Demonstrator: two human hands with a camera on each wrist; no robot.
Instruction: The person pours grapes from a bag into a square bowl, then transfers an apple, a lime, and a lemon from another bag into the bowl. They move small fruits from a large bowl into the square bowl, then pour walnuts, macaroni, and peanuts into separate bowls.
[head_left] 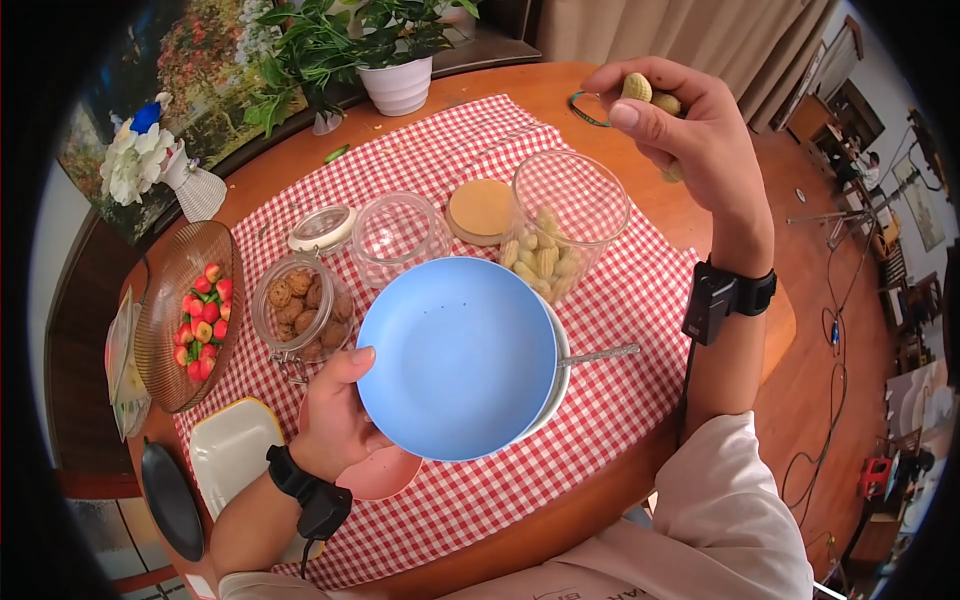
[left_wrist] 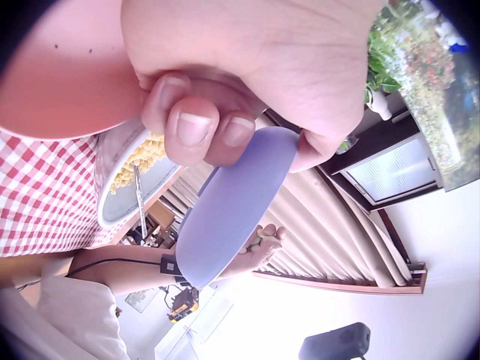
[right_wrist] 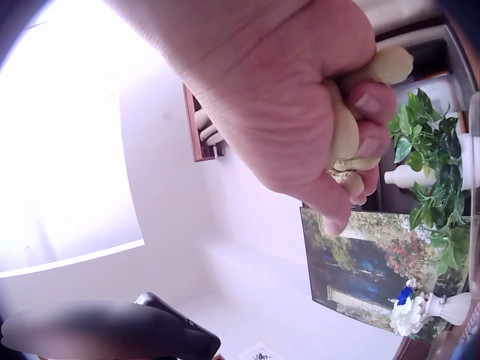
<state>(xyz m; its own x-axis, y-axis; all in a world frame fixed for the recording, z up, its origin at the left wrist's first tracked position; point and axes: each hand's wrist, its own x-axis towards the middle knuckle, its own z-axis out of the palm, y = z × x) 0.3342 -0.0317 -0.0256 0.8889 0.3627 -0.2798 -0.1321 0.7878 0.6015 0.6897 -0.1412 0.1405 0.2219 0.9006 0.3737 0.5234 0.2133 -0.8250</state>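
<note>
while my right hand (head_left: 708,135) grips several peanuts (head_left: 637,87) up beyond the tall jar (head_left: 575,185), my left hand (head_left: 335,415) pinches the blue plate (head_left: 455,360) by its rim; best to hold it level and the peanuts snugly, so none slips.

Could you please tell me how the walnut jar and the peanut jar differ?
The walnut jar has a metal clasp; the peanut jar shows none. The peanut jar looks larger than the walnut jar. Both are clear, stand open and rest on the checked cloth.
</note>
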